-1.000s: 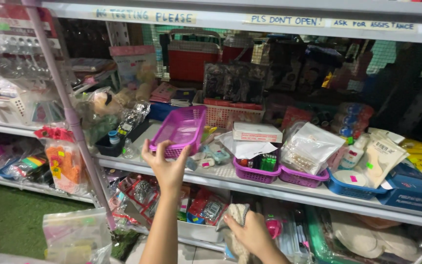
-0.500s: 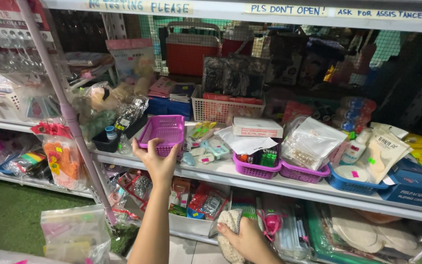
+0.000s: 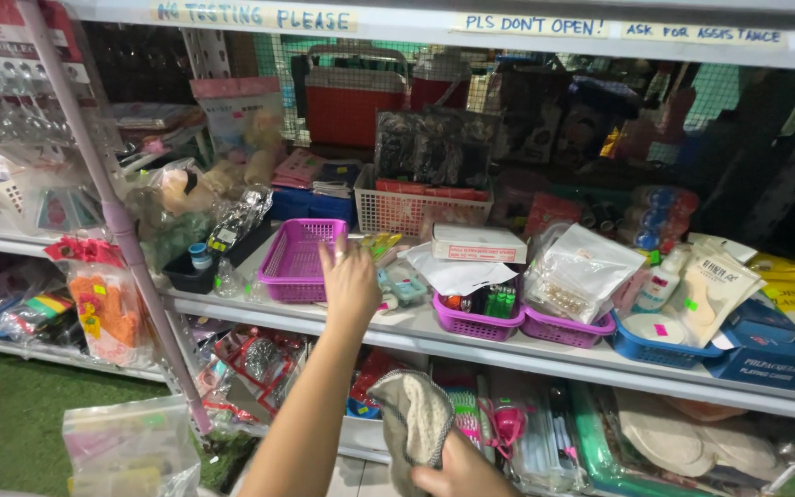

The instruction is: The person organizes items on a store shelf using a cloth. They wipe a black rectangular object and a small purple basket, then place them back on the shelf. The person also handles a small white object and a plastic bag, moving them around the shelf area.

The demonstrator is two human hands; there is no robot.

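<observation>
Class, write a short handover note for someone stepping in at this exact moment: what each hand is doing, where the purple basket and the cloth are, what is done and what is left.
Left hand: open, fingers against the right rim of the empty purple basket; no closed grip on it.
Right hand: shut on a bunched grey-beige cloth, low in front of the lower shelf.
Basket: upright on the white shelf, beside a black tray of small items.
Done: basket sits on the shelf.
Left: basket's rim not yet let go; cloth not touching the shelf.
</observation>
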